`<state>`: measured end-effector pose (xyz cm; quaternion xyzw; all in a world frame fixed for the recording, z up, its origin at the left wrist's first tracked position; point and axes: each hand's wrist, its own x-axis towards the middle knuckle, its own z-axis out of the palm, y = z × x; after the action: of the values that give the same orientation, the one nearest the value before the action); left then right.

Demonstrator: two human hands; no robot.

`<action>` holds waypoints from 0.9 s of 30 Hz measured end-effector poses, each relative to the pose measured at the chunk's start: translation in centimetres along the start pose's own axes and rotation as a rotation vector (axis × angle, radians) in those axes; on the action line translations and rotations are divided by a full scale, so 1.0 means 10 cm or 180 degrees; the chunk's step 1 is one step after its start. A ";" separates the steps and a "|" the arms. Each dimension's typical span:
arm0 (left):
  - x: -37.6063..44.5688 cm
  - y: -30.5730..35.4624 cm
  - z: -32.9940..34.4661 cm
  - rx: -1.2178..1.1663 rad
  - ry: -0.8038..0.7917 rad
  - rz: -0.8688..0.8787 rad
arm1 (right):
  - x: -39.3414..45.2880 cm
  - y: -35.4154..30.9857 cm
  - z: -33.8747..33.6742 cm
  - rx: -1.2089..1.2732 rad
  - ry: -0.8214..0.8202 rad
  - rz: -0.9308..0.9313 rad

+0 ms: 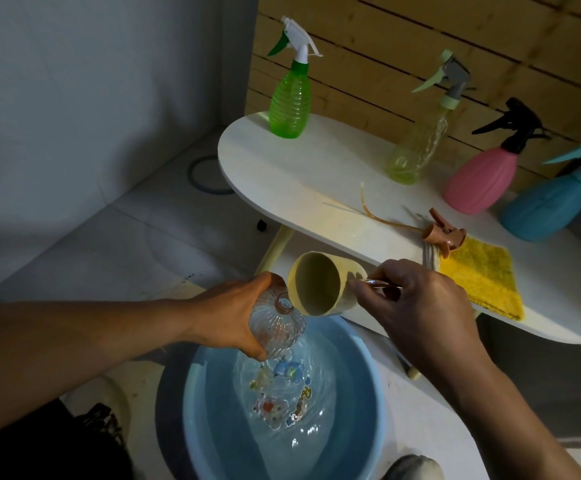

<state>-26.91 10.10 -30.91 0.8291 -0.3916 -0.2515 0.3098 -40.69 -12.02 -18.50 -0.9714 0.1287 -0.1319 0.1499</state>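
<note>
- Left hand (233,313): my fingers (258,353) are curled round a clear ribbed bottle (277,327), which is held tilted with its open neck up and toward the right.
- Right hand (417,303): my fingers (362,287) are pinched narrow on the side of a yellow cup (320,289). Whether they grip a handle, I cannot tell.
- Yellow cup: tipped on its side between my two hands, mouth facing me. Its lower lip is right at the bottle's neck, touching or just beside it.
- Blue basin (185,393): on the floor directly below bottle and cup. It holds water over a printed bottom, and its rim sits well below both hands.
- Counter (299,168): white, with a rounded end. Its near edge runs just behind the cup and my right hand.
- On the counter: a green spray bottle (291,98), a pale yellow spray bottle (417,147), a pink spray bottle (479,181) and a blue spray bottle (545,206), all upright along the back.
- Also on the counter: a brown spray head (443,233) with its tube lies loose, beside a yellow cloth (483,275) that overhangs the near edge close to my right hand.
- Open room: bare floor to the left of the basin, as far as the grey wall.
</note>
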 end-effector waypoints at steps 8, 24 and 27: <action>-0.01 0.00 0.01 0.0004 0.0036 -0.0033 | 0.01 -0.04 -0.01 -0.0189 0.0157 -0.0206; 0.01 0.01 0.03 0.0014 0.0018 0.0025 | -0.02 -0.07 -0.05 -0.0369 0.0364 -0.0357; 0.01 0.01 0.03 -0.0007 0.0008 0.0027 | -0.03 -0.08 -0.07 -0.0387 0.0397 -0.0364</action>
<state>-27.12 9.87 -31.02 0.8275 -0.3944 -0.2495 0.3122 -41.03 -11.33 -17.63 -0.9743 0.0899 -0.1925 0.0747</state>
